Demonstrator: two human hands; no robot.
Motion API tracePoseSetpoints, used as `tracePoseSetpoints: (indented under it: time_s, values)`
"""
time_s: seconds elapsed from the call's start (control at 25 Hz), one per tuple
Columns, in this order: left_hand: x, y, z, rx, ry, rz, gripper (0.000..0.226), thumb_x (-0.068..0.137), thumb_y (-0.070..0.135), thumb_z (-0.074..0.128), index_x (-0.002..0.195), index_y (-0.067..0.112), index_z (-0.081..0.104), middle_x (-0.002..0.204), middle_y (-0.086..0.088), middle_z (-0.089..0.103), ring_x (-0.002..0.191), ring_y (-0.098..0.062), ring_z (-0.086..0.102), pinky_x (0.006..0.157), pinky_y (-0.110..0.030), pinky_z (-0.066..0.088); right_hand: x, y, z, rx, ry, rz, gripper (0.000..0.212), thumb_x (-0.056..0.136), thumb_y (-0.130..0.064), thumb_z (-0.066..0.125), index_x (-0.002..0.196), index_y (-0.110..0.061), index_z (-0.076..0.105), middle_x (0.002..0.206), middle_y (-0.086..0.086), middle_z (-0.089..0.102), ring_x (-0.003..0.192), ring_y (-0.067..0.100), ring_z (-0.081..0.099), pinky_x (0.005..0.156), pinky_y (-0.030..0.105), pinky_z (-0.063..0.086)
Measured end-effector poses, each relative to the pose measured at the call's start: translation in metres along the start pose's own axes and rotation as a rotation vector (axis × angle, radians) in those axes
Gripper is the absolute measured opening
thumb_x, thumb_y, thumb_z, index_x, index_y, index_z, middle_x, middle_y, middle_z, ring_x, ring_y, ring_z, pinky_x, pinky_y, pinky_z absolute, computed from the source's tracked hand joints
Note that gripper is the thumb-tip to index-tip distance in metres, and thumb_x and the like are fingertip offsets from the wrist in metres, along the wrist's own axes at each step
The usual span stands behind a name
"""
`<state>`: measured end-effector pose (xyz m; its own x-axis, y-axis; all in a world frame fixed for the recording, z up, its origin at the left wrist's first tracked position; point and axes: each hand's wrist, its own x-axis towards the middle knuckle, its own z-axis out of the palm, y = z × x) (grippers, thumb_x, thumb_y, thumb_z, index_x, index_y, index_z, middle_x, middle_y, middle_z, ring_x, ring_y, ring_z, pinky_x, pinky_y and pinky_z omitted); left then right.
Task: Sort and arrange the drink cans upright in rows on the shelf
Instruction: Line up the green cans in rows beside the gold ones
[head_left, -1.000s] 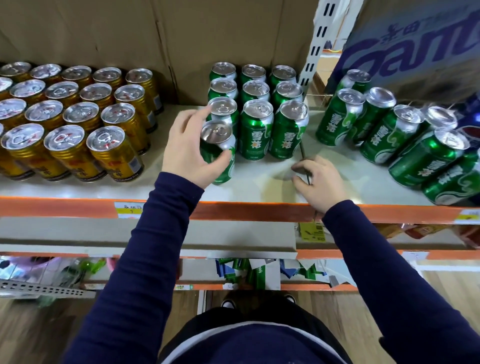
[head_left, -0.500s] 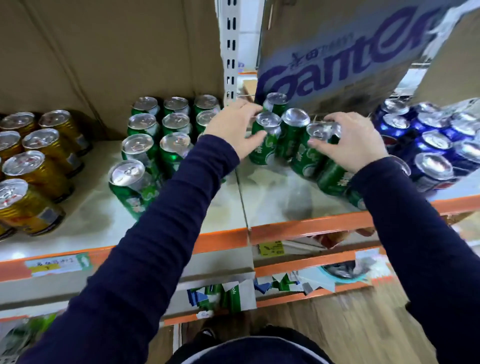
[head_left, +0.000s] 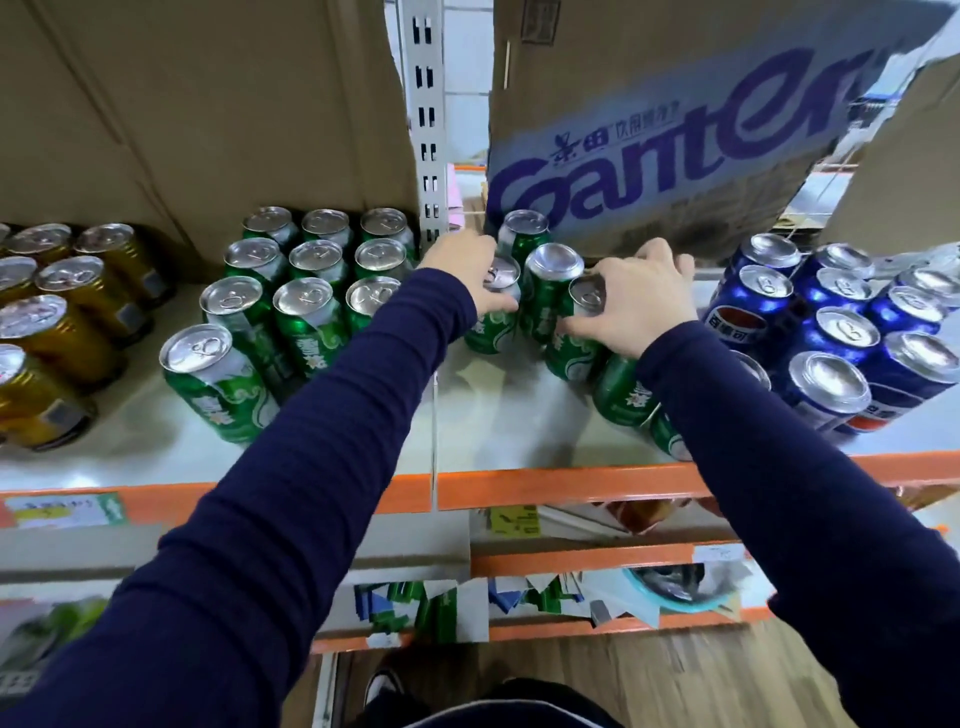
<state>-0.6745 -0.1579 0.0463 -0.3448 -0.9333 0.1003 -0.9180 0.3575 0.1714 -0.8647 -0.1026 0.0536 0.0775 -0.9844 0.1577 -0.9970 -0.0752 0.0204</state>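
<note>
Pale metal shelf (head_left: 509, 410) with orange front edge, left hand (head_left: 462, 273) curled round the top of a green aluminium drink can (head_left: 493, 325), right hand (head_left: 641, 304) gripping the neighbouring green can (head_left: 574, 353), rows of upright green cans (head_left: 311, 265) at left.

The view sits on the person's head and looks forward and steeply down onto the shelf (head_left: 524, 415). It is close: both sleeves run up from the bottom corners to mid-frame, where the left hand (head_left: 460, 273) and right hand (head_left: 641, 304) meet among the green cans (head_left: 553, 296). The wide lens splays things outward (gold cans (head_left: 52, 332) at the left edge lean left, blue cans (head_left: 841, 332) at the right lean right). A cardboard box (head_left: 675, 130) fills the upper right, and the wooden floor (head_left: 649, 680) runs along the bottom edge.
</note>
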Motion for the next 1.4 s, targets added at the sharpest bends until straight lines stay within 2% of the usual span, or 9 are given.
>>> tracePoseSetpoints:
  time_s: [0.12,0.24,0.4,0.64,0.8,0.92,1.0,1.24,1.4]
  values:
    - [-0.034,0.000,-0.003,-0.042,0.068,0.025,0.053,0.074,0.053,0.067,0.103,0.009,0.061,0.098,-0.010,0.062,0.096,-0.029,0.056,0.077,-0.032,0.038,-0.006,0.002,-0.003,0.145,-0.005,-0.136,0.047,0.065,-0.055,0.073,0.088,-0.016,0.061,0.082,0.002,0.059,0.102,0.029,0.042,0.080,0.037,0.034]
    - [-0.084,-0.004,-0.009,-0.116,0.150,-0.032,0.055,0.071,0.055,0.069,0.104,0.012,0.062,0.099,-0.007,0.062,0.096,-0.025,0.056,0.077,-0.029,0.037,-0.019,-0.009,-0.007,0.370,-0.084,-0.265,0.054,0.065,-0.044,0.080,0.108,-0.016,0.064,0.101,0.005,0.067,0.099,0.025,0.057,0.081,0.034,0.045]
    - [-0.136,-0.023,-0.027,-0.056,0.190,-0.192,0.058,0.061,0.059,0.074,0.093,0.014,0.059,0.089,-0.002,0.058,0.086,-0.023,0.054,0.072,-0.031,0.041,-0.033,-0.041,-0.010,0.542,-0.178,-0.385,0.068,0.063,-0.025,0.085,0.124,-0.012,0.059,0.120,0.002,0.063,0.101,0.006,0.052,0.082,0.012,0.034]
    - [-0.180,-0.079,-0.045,0.046,0.157,-0.334,0.058,0.057,0.062,0.074,0.091,0.017,0.058,0.088,0.002,0.048,0.084,-0.024,0.052,0.070,-0.032,0.040,-0.043,-0.101,-0.014,0.575,-0.133,-0.459,0.067,0.062,-0.016,0.082,0.124,-0.009,0.058,0.122,0.008,0.062,0.111,0.021,0.056,0.097,0.027,0.042]
    - [-0.184,-0.097,-0.048,0.146,0.127,-0.269,0.063,0.059,0.070,0.067,0.097,0.019,0.064,0.085,0.002,0.047,0.101,-0.026,0.048,0.086,-0.040,0.038,-0.044,-0.122,-0.001,0.487,-0.164,-0.440,0.072,0.068,-0.022,0.077,0.134,-0.014,0.050,0.129,0.006,0.055,0.118,0.020,0.050,0.093,0.018,0.033]
    - [-0.186,-0.108,-0.049,0.193,0.130,-0.226,0.066,0.059,0.074,0.063,0.099,0.022,0.066,0.086,0.001,0.052,0.101,-0.025,0.046,0.088,-0.041,0.031,-0.054,-0.127,0.007,0.507,-0.131,-0.358,0.072,0.072,-0.037,0.077,0.135,-0.023,0.046,0.121,0.006,0.050,0.110,0.020,0.048,0.090,0.021,0.033]
    - [-0.185,-0.112,-0.046,0.194,0.140,-0.222,0.070,0.059,0.077,0.060,0.104,0.023,0.064,0.095,0.000,0.056,0.103,-0.026,0.045,0.089,-0.041,0.029,-0.062,-0.130,0.014,0.535,-0.108,-0.288,0.072,0.073,-0.036,0.077,0.136,-0.028,0.043,0.118,0.006,0.047,0.102,0.020,0.050,0.087,0.026,0.038]
    - [-0.175,-0.119,-0.038,0.145,0.152,-0.246,0.071,0.057,0.082,0.056,0.097,0.024,0.064,0.090,0.004,0.047,0.107,-0.025,0.043,0.087,-0.043,0.029,-0.070,-0.137,0.023,0.553,-0.060,-0.139,0.080,0.073,-0.032,0.078,0.138,-0.012,0.035,0.134,0.009,0.045,0.109,0.019,0.050,0.086,0.021,0.035]
    - [-0.175,-0.121,-0.029,0.062,0.185,-0.245,0.069,0.062,0.078,0.057,0.103,0.023,0.062,0.107,-0.002,0.055,0.116,-0.027,0.042,0.092,-0.046,0.028,-0.075,-0.141,0.023,0.533,-0.066,-0.121,0.083,0.078,-0.033,0.074,0.144,-0.012,0.027,0.139,0.014,0.042,0.122,0.027,0.046,0.098,0.028,0.035]
